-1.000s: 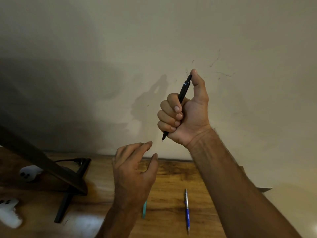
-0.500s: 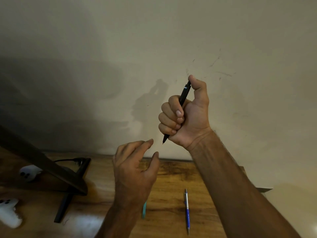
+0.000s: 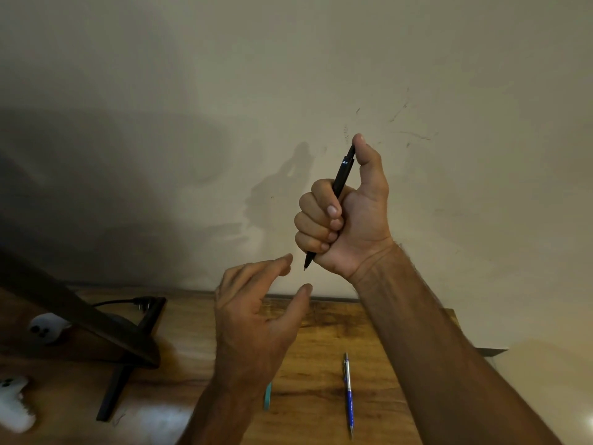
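I see the right hand [image 3: 349, 220] held up in front of the wall [image 3: 160, 91]; its fingers are curled tight round a black pen [image 3: 341, 178], and the thumb sits on the pen's top end. The middle of the pen is hidden inside the fist; only the top part, at 12 o'clock from the fist, and the little tip, at 6 o'clock, poke out.

The left hand [image 3: 253, 319] is at 7 o'clock from the fist, near the tip but not touching it; it holds nothing, and its fingers and thumb are loose with a gap between them.

A blue pen [image 3: 348, 393] lies flat on the wooden table [image 3: 321, 335], at 6 o'clock from the fist, between the two arms. A small teal thing [image 3: 267, 396] peeks out from behind the left wrist; I cannot tell what it is.

Far out at 9 o'clock stands a dark stand [image 3: 96, 329] with a black cable [image 3: 118, 302]; two white things [image 3: 45, 329] by it are blurry, and the lower one is cut off by the picture's edge.
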